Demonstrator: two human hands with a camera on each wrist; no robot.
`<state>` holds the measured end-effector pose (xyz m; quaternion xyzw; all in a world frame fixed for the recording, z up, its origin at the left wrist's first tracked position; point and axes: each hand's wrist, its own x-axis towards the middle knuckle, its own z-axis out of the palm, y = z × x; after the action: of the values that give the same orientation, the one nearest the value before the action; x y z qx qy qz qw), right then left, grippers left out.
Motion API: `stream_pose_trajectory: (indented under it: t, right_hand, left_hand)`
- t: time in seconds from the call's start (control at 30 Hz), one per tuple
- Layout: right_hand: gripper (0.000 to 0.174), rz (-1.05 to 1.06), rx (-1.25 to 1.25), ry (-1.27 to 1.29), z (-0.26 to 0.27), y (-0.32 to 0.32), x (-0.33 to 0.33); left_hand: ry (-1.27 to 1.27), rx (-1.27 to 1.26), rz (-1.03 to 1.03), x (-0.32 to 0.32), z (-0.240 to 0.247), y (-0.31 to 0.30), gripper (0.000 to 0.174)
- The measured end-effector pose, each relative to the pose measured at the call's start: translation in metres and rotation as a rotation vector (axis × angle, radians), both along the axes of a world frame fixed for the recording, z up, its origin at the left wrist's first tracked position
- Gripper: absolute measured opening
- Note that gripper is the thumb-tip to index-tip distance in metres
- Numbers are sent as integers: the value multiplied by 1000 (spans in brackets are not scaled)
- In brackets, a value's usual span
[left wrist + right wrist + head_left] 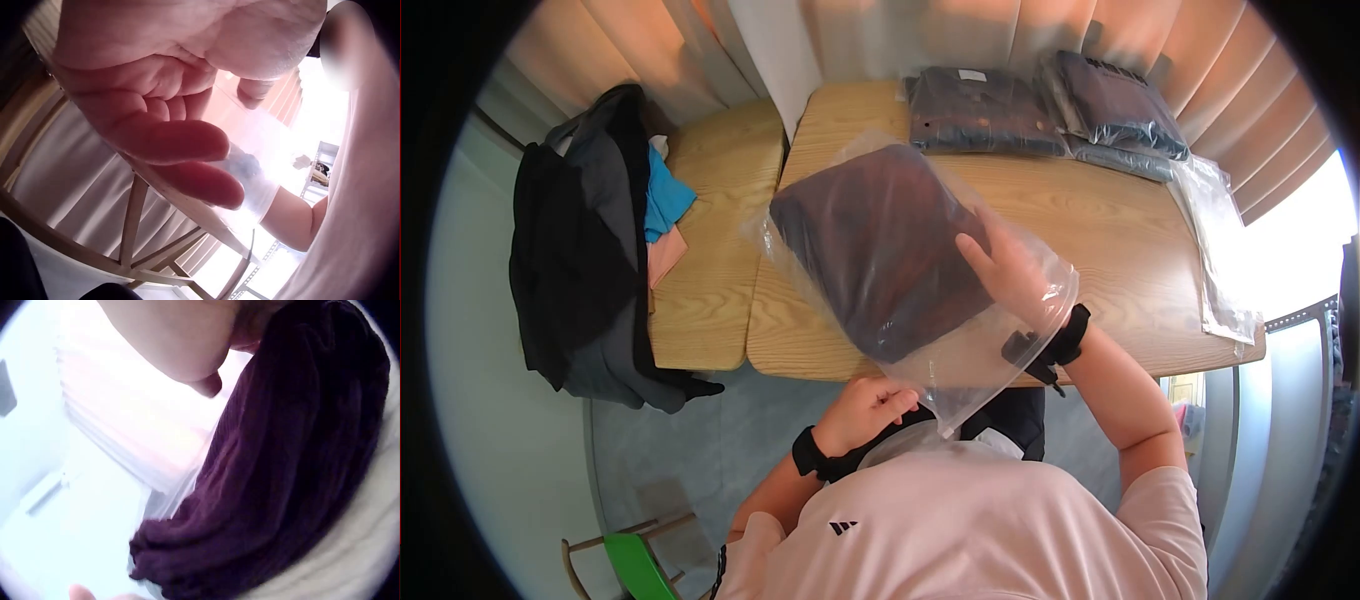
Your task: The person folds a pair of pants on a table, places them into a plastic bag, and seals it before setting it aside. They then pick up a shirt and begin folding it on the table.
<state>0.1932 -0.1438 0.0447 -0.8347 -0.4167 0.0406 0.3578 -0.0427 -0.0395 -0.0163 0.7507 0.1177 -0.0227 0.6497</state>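
A folded dark maroon garment lies inside a clear plastic bag over the front of the wooden table. The bag's open end faces the person and hangs past the table edge. My right hand reaches into the bag up to the wrist and rests on the garment's right side, thumb apart from the fingers. Close up in the right wrist view, the garment shows soft ribbed cloth. Below the table edge, beside the bag's near corner, my left hand holds nothing; its fingers are loosely bent.
Bagged folded garments lie along the back of the table, with more stacked at the right. A flat clear bag drapes over the right end. Dark clothes hang over the left table. A green chair stands behind.
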Motion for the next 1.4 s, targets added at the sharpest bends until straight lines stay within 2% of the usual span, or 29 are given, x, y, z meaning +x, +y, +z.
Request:
stream_pose_trajectory:
  t: [0.07,0.1,0.17,0.2,0.27,0.33,0.4,0.47,0.53,0.57,0.6,0.67,0.7,0.77,0.8,0.83,0.87,0.9,0.97,1.0,1.03,1.1,1.13,1.17,1.2,1.27,1.3,1.37,1.4]
  right_hand:
    - [59,-70,-211,284,23,5,6]
    - [59,-65,-201,282,16,8,16]
    - [50,127,-79,913,-5,13,36]
    - [50,131,-70,909,3,13,35]
    - [42,188,-31,1236,25,11,26]
    - [39,143,-22,1261,24,12,26]
    - [36,99,-16,1295,22,13,19]
    - [33,7,107,1223,24,12,5]
    - [32,8,83,1267,28,7,4]
    - [31,8,52,1302,27,5,4]
    - [31,9,56,1307,26,2,5]
    - [31,-7,25,1307,21,-5,2]
    - [31,-2,38,1310,13,-7,5]
    - [29,150,149,1292,-6,-8,12]
    - [29,157,163,1291,-6,-7,11]
    - [28,129,171,1270,-5,-7,10]
    - [27,102,178,1249,-4,-6,8]
    - [27,113,188,1243,-3,-6,7]
    - [26,97,139,1168,-2,-7,6]
    - [26,106,146,1155,-4,-8,7]
    - [26,121,158,1151,-10,-7,8]
    - [29,95,165,1126,-11,-9,5]
    - [29,101,185,1113,-12,-11,9]
    - [30,96,190,1051,-18,-12,7]
    - [31,88,195,994,-25,-12,7]
    - [34,111,193,1029,-31,-14,11]
    - [35,66,199,1031,-29,-15,8]
    - [37,22,214,1027,-32,-14,11]
    - [37,25,312,1040,-38,-13,10]
  left_hand:
    - [-8,18,18,5,3,-5,30]
    - [33,-3,25,8,4,-5,30]
    - [87,-49,47,12,-2,-8,31]
    - [83,-38,47,14,-5,-10,31]
    - [85,-108,38,17,-9,-13,31]
    - [98,-92,-1,22,-5,-19,33]
    - [143,-13,-150,30,-7,-32,38]
    - [177,6,-181,32,-18,-41,40]
    - [67,-42,-252,32,-10,-44,38]
    - [52,27,-387,27,-3,-32,38]
    - [58,30,-389,22,16,-20,38]
    - [-192,107,-549,3,53,6,43]
    - [-179,81,-434,-5,85,22,46]
    - [-201,-57,-149,-17,133,57,47]
    - [-219,-1,-13,-10,155,75,50]
    - [-339,28,179,9,175,86,47]
    - [-345,-29,256,31,189,105,38]
    - [-323,-70,274,56,193,128,28]
    - [-148,-41,414,105,184,157,21]
    - [4,-52,404,130,163,187,22]
    - [207,-19,416,152,145,203,34]
    - [570,13,373,197,109,215,80]
    - [673,48,182,219,101,207,94]
    - [641,83,267,235,63,223,75]
    - [639,97,262,242,47,230,75]
    - [598,-84,165,251,32,235,42]
    - [603,-71,159,255,35,235,42]
    - [497,40,162,265,41,238,23]
    - [450,86,165,266,42,237,22]
